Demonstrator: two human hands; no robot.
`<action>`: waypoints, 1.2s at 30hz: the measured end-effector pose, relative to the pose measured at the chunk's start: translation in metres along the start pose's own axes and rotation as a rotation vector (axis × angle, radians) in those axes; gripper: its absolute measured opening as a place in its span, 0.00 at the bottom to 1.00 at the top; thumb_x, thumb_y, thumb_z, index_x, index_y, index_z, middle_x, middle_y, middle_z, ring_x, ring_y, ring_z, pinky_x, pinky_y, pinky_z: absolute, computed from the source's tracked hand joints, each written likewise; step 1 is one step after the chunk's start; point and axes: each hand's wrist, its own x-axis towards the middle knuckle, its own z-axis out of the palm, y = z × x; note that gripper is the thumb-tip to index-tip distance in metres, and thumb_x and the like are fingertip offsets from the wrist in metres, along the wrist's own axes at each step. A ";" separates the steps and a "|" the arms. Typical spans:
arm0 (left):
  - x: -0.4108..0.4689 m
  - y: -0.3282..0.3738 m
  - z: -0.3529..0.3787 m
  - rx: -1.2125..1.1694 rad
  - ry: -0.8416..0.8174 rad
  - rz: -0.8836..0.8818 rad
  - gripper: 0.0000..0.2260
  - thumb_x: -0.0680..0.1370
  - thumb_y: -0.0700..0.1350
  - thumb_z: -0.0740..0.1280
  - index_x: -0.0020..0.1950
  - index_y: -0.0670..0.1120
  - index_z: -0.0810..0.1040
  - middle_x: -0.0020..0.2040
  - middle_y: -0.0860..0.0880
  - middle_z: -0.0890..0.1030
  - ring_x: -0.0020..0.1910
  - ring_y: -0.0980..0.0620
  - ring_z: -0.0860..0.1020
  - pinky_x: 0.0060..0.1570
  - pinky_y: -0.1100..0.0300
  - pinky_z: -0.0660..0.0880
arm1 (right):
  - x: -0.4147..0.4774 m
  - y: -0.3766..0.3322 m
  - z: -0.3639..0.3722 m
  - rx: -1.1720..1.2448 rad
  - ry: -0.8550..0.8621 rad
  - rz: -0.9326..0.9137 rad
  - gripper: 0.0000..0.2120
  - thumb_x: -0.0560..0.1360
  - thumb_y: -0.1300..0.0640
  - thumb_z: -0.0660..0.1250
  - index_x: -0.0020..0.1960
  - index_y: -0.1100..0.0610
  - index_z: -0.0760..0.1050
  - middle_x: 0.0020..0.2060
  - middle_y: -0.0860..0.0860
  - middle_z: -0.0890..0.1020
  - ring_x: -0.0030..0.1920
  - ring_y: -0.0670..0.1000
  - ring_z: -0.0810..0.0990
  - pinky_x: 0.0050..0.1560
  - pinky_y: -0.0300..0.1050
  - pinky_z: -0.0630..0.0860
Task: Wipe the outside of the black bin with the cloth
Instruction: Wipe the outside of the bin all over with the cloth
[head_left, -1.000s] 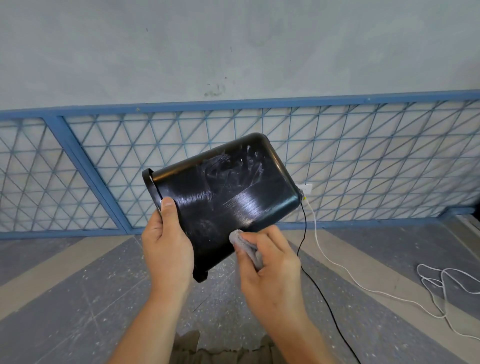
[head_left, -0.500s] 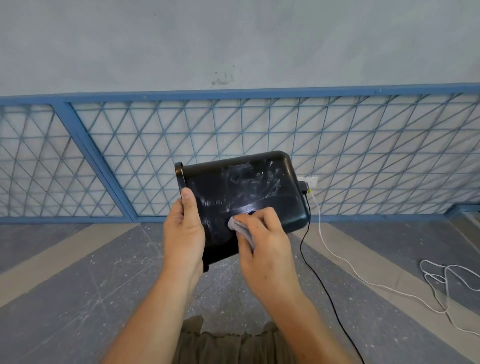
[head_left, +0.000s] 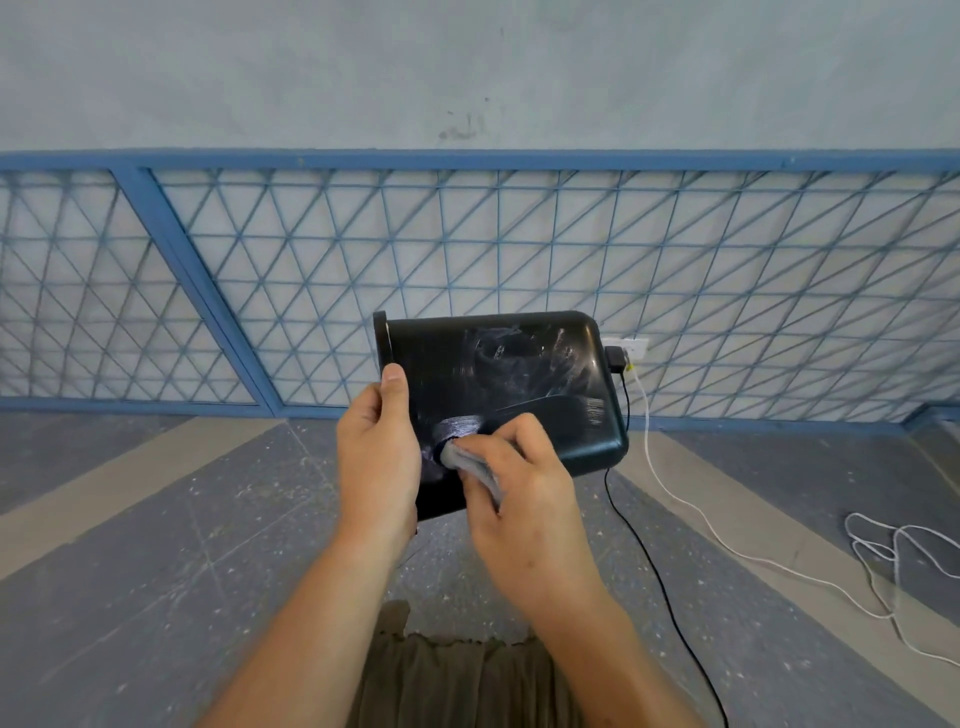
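The left hand (head_left: 376, 452) gripped the black bin (head_left: 519, 374) at its rim, holding it sideways in the air above the floor (head_left: 156, 545) so the right hand (head_left: 524, 499), fingers (head_left: 522, 426) pinching the grey cloth (head_left: 465, 460), could rub its smeared side.

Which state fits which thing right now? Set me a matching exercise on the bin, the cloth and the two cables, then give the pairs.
Things
1. black bin
2. cloth
3. black cable
4. white cable

States
A. trails from the wall socket over the floor to loose loops on the right
B. held off the floor, left hand gripping its rim end
C. pressed against the bin's side by the right hand
D. runs from the dark plug down the floor toward the bottom edge

Pairs: 1-B, 2-C, 3-D, 4-A
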 end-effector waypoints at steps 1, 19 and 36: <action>0.000 -0.002 -0.001 0.021 0.003 0.014 0.22 0.86 0.58 0.63 0.53 0.38 0.81 0.47 0.37 0.86 0.44 0.44 0.83 0.49 0.44 0.82 | -0.001 0.000 0.000 -0.015 0.006 0.004 0.10 0.78 0.60 0.71 0.59 0.54 0.82 0.50 0.45 0.72 0.44 0.43 0.76 0.44 0.37 0.78; -0.008 -0.014 -0.008 0.265 0.112 0.261 0.20 0.87 0.60 0.56 0.48 0.48 0.79 0.45 0.46 0.83 0.46 0.48 0.82 0.52 0.41 0.80 | 0.006 0.019 -0.020 -0.171 0.204 0.111 0.09 0.77 0.57 0.72 0.57 0.55 0.82 0.48 0.46 0.74 0.41 0.45 0.75 0.39 0.46 0.79; -0.013 -0.021 -0.012 0.280 0.124 0.271 0.20 0.87 0.60 0.57 0.48 0.50 0.80 0.46 0.45 0.84 0.48 0.47 0.82 0.54 0.40 0.80 | 0.022 0.061 -0.060 -0.213 0.413 0.330 0.08 0.78 0.61 0.72 0.56 0.60 0.83 0.46 0.48 0.74 0.40 0.41 0.72 0.45 0.19 0.65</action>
